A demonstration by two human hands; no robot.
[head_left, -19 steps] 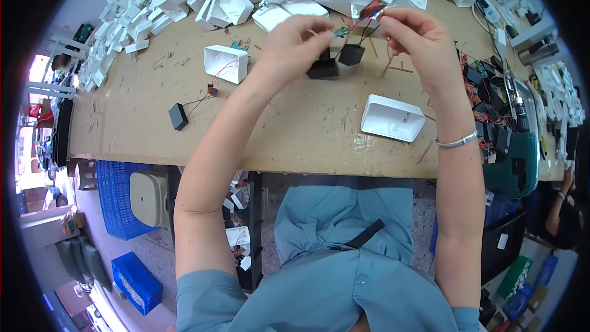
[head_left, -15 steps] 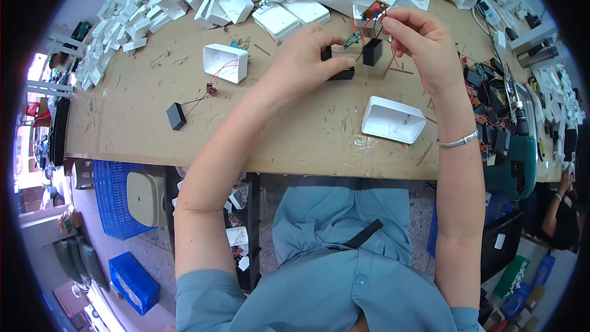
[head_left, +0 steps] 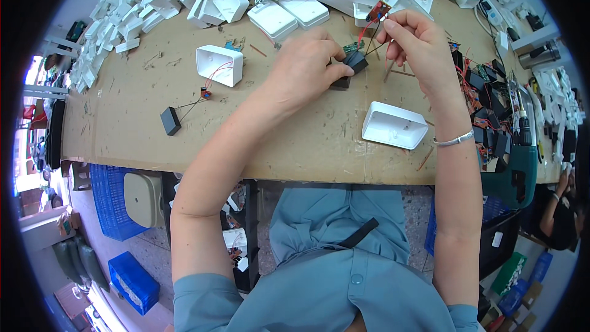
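Note:
My left hand (head_left: 310,64) is closed on a black block (head_left: 356,61), its thumb pressed along the near side. Part of another black piece (head_left: 340,84) shows under that thumb; how the two touch is hidden. Just behind the block is a small green circuit board (head_left: 352,47). My right hand (head_left: 421,43) pinches thin wires with thumb and forefinger. A small reddish-brown circuit board (head_left: 378,11) stands at those fingertips, with red and dark wires (head_left: 370,38) running down toward the block. In front of my hands lies an open white plastic case (head_left: 394,125).
Another white case (head_left: 219,66) with red wires lies left, near a wired black block (head_left: 170,121). White cases (head_left: 289,15) are heaped along the back. Black blocks and wires (head_left: 485,98) crowd the right, beside a green power tool (head_left: 513,175).
The dangling black block has come down and left, into my left hand's grip. My left thumb now presses on it. The reddish-brown board stays up at my right fingertips.

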